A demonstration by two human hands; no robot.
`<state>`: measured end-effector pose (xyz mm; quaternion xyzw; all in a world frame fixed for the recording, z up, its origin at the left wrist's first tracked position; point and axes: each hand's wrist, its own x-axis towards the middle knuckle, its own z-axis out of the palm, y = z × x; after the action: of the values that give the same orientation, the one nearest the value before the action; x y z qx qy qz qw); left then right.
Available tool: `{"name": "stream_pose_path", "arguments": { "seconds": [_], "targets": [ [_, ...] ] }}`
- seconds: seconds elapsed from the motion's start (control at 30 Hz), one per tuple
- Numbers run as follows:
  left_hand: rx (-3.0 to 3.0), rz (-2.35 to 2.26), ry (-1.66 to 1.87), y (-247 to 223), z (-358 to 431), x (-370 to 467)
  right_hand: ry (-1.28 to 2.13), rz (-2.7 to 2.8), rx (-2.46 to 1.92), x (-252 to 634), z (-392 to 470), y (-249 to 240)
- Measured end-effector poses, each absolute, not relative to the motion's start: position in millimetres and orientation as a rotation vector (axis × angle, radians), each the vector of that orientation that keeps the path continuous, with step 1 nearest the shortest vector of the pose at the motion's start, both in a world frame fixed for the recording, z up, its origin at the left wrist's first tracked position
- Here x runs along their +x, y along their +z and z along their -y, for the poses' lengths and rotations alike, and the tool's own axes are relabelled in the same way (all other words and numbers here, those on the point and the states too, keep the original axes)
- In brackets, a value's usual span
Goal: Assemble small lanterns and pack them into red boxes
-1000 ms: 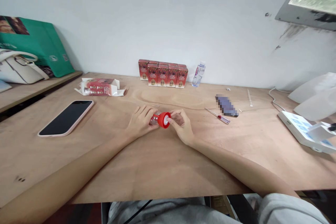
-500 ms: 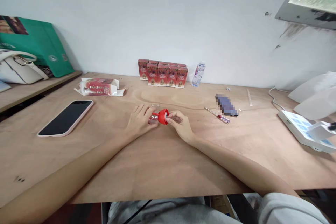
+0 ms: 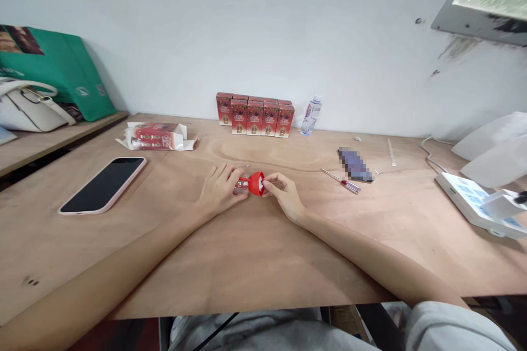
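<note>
My left hand [image 3: 221,188] is wrapped around the clear body of a small red lantern [image 3: 256,184], which lies on its side just above the table. The lantern's round red base faces right, and a whitish part shows inside it. A thin wire handle sticks out beyond the left fingers. At the base's open end, my right hand [image 3: 284,196] has thumb and forefinger pinched together, touching the rim or the white part. Whatever those fingertips hold is too small to make out.
Right of the hands lie a screwdriver [image 3: 346,184] and a pixelated dark phone [image 3: 355,164]. Red printed boxes [image 3: 262,116] and a water bottle [image 3: 312,115] stand by the wall. An opened box [image 3: 154,136] and pink-cased phone [image 3: 102,185] lie left; a power strip [image 3: 477,203] sits right.
My right fingertips have shifted slightly at the lantern's base, showing a little more of the white inside. The left hand keeps its hold in the same place.
</note>
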<state>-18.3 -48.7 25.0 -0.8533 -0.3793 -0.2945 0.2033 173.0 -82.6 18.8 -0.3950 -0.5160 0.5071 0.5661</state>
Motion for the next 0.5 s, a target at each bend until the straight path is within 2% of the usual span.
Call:
{"name": "stream_pose_path", "arguments": {
  "seconds": [0.5],
  "targets": [
    [-2.407, 1.065, -0.817, 25.2, 48.6, -17.7, 1.148, 1.237, -0.959, 173.8, 83.4, 18.9]
  ]
}}
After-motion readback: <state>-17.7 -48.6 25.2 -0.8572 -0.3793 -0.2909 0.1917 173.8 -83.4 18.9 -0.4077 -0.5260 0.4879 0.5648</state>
